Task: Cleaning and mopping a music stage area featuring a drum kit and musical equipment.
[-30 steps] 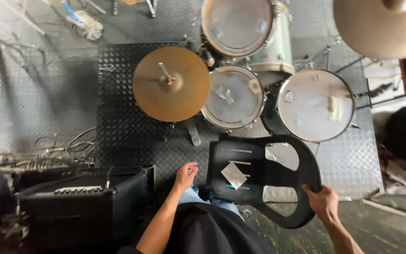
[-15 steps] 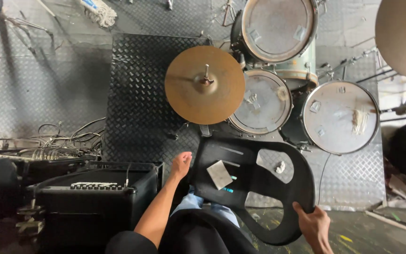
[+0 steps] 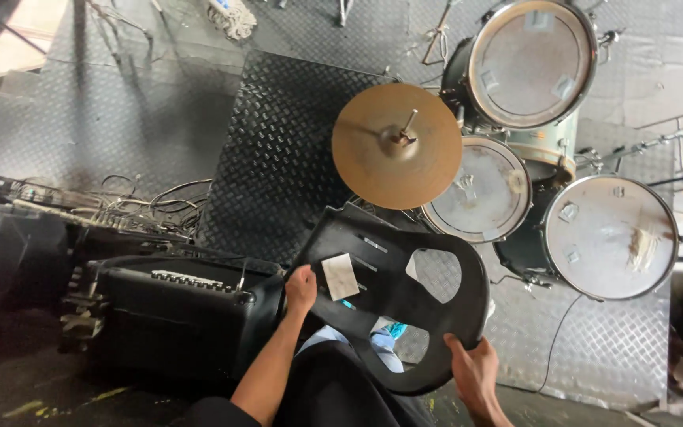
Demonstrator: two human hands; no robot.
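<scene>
Black chair shell: carry step; left hand grips left edge, right hand grips lower rim. Next move needs clearance from cymbal, amplifier.

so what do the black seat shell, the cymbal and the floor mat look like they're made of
Seat shell: looks like moulded plastic, matte black, one smooth curved piece with cut-out holes.
Cymbal: metal, probably brass or bronze, dull gold with a soft sheen.
Floor mat: raised diamond tread; dark and hardly shiny, so it could be rubber or metal plate.
</scene>
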